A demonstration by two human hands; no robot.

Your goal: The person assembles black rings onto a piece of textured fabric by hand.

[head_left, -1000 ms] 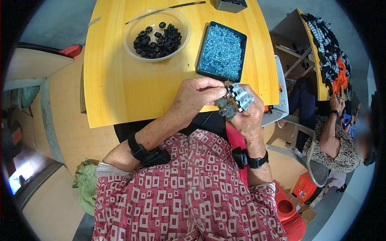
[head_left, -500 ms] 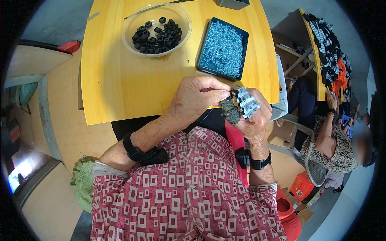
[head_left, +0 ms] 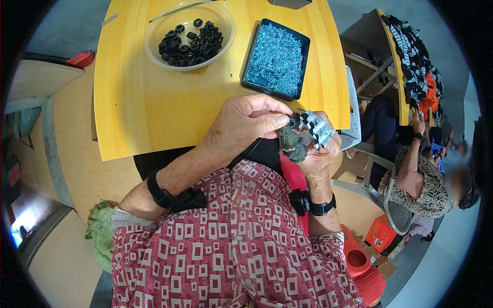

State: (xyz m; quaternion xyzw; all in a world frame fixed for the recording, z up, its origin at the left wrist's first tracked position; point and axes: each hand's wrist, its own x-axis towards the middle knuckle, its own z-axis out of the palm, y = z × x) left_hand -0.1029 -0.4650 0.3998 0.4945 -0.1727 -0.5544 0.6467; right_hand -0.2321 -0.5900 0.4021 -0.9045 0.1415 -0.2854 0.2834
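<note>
At the table's near edge, my left hand (head_left: 241, 120) pinches a small black ring-shaped part (head_left: 292, 122) between thumb and fingertips. Curled close against it from the other side is my right hand (head_left: 323, 154), its fingers closed on the same part. Rough grey-green knit pieces (head_left: 290, 142) and a white strip with black edges (head_left: 316, 127) cover the ends of the right hand's fingers and hide their tips. Whether the right fingers hold anything more is hidden.
On the yellow table (head_left: 164, 113) stand a clear round bowl (head_left: 149, 47) of black ring-shaped parts and a black tray (head_left: 275, 92) heaped with small blue translucent pieces. A co-worker (head_left: 418, 179) sits at the right by another table with striped cloth (head_left: 408, 56).
My hands stay together, with the right one turned slightly so the black part and knit pieces show more. The whole view has shifted a little, moving the table leftward in the picture.
</note>
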